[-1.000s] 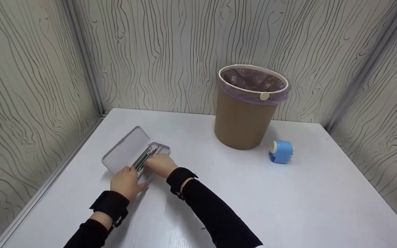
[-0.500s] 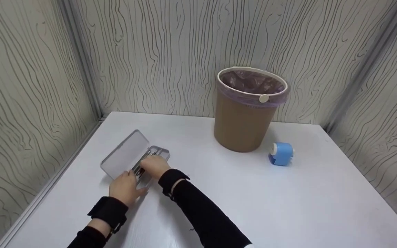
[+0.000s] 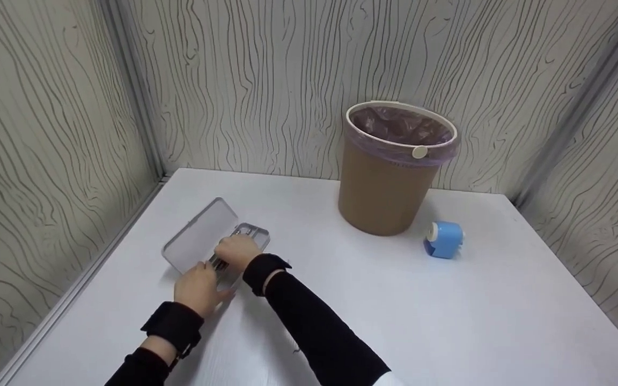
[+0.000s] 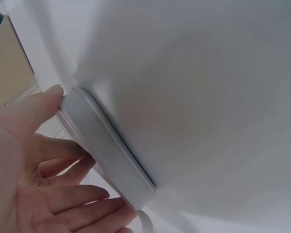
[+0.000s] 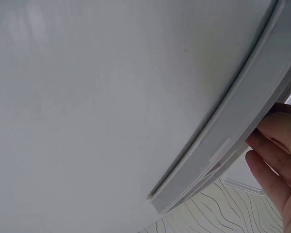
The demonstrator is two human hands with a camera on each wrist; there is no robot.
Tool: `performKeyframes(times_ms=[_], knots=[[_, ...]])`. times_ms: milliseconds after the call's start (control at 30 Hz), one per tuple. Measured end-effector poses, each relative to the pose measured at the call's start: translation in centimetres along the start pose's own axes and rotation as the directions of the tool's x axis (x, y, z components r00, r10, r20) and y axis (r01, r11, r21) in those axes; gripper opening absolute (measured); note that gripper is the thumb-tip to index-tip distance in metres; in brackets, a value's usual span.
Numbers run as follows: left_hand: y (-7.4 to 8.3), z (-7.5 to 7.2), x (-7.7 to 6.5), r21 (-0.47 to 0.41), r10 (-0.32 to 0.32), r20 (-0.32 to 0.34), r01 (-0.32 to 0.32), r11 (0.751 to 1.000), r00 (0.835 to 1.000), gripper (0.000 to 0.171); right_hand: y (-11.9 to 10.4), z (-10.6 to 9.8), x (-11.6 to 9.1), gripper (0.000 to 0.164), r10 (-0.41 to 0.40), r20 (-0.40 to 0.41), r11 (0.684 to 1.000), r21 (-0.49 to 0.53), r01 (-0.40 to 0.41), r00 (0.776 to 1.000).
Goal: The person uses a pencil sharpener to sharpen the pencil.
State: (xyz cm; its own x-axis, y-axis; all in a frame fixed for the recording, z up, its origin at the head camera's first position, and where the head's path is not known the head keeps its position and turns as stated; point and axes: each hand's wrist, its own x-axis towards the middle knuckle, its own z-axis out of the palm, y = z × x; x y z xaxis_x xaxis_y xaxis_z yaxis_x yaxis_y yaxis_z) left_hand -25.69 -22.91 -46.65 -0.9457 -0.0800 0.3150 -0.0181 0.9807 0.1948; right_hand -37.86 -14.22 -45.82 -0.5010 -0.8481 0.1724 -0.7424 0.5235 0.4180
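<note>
A pale grey pencil case [image 3: 199, 233] lies open on the white table, its lid tilted back to the left. Slim dark pencils [image 3: 216, 262] show in its tray between the two hands. My left hand [image 3: 196, 288] grips the near end of the case; in the left wrist view its thumb and fingers span the end wall [image 4: 104, 145]. My right hand [image 3: 237, 251] reaches into the tray over the pencils with bent fingers. The right wrist view shows those fingers [image 5: 271, 160] behind the long side wall [image 5: 223, 128], fingertips hidden; whether they pinch a pencil I cannot tell.
A brown bin [image 3: 387, 187] with a purple liner stands at the back, right of centre. To its front right sits a blue pencil sharpener [image 3: 444, 239]. Wood-grain panels [image 3: 266, 96] enclose the white table [image 3: 421, 316] at the back and both sides.
My right hand has shifted slightly left across the tray and covers more of the pencils. The left hand keeps its place on the case's near end. The head view has swayed a little.
</note>
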Motion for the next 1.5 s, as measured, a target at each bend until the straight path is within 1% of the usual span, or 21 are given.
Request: performKeyframes(times_ms=[167, 367, 467, 600, 700, 900, 1033, 1167, 1300, 1367, 1500], knots=[[0.1, 0.2, 0.0, 0.010, 0.018, -0.048, -0.018, 1.000, 0.999, 0.072, 0.1, -0.1, 0.2, 0.009, -0.028, 0.011, 0.998, -0.051, 0.029, 1.000], [0.2, 0.4, -0.2, 0.029, 0.043, -0.095, -0.041, 0.999, 0.995, 0.075, 0.2, -0.3, 0.4, 0.012, -0.097, 0.058, 0.988, -0.116, 0.103, 0.994], [0.2, 0.4, -0.3, 0.023, 0.041, -0.098, -0.039, 0.999, 0.994, 0.075, 0.2, -0.4, 0.5, 0.012, -0.126, 0.072, 0.982, -0.131, 0.134, 0.989], [0.2, 0.7, -0.5, 0.009, 0.041, -0.085, -0.040, 0.999, 0.996, 0.076, 0.1, -0.1, 0.4, 0.013, -0.188, 0.055, 0.964, -0.182, 0.195, 0.981], [0.1, 0.9, -0.6, -0.002, 0.041, -0.090, -0.041, 0.999, 0.995, 0.075, 0.2, 0.3, 0.3, 0.014, -0.243, 0.022, 0.947, -0.212, 0.242, 0.970], [0.0, 0.7, -0.5, -0.019, 0.022, -0.106, -0.024, 1.000, 0.994, 0.069, 0.7, 0.9, 0.5, 0.016, -0.292, -0.033, 0.931, -0.238, 0.276, 0.956], [0.1, 0.5, -0.2, -0.036, 0.012, -0.085, -0.015, 0.999, 0.996, 0.067, 1.0, 0.8, 0.4, 0.015, -0.311, -0.042, 0.925, -0.241, 0.293, 0.949], [0.3, 0.4, -0.2, -0.037, -0.002, -0.044, 0.000, 0.999, 0.999, 0.068, 1.1, 0.6, 0.1, 0.016, -0.322, -0.009, 0.920, -0.240, 0.310, 0.947], [0.3, 0.3, -0.2, -0.030, -0.014, -0.005, 0.014, 0.999, 1.000, 0.067, 1.3, 0.8, -0.2, 0.018, -0.336, 0.003, 0.906, -0.272, 0.324, 0.942], [0.2, 0.4, -0.1, -0.035, -0.016, -0.003, 0.016, 0.999, 1.000, 0.067, 1.4, 1.2, -0.2, 0.018, -0.347, -0.017, 0.899, -0.292, 0.327, 0.938], [0.3, 0.3, 0.0, -0.034, -0.020, 0.011, 0.020, 0.999, 1.000, 0.070, 1.6, 1.6, -0.4, 0.019, -0.381, -0.073, 0.880, -0.336, 0.337, 0.922]])
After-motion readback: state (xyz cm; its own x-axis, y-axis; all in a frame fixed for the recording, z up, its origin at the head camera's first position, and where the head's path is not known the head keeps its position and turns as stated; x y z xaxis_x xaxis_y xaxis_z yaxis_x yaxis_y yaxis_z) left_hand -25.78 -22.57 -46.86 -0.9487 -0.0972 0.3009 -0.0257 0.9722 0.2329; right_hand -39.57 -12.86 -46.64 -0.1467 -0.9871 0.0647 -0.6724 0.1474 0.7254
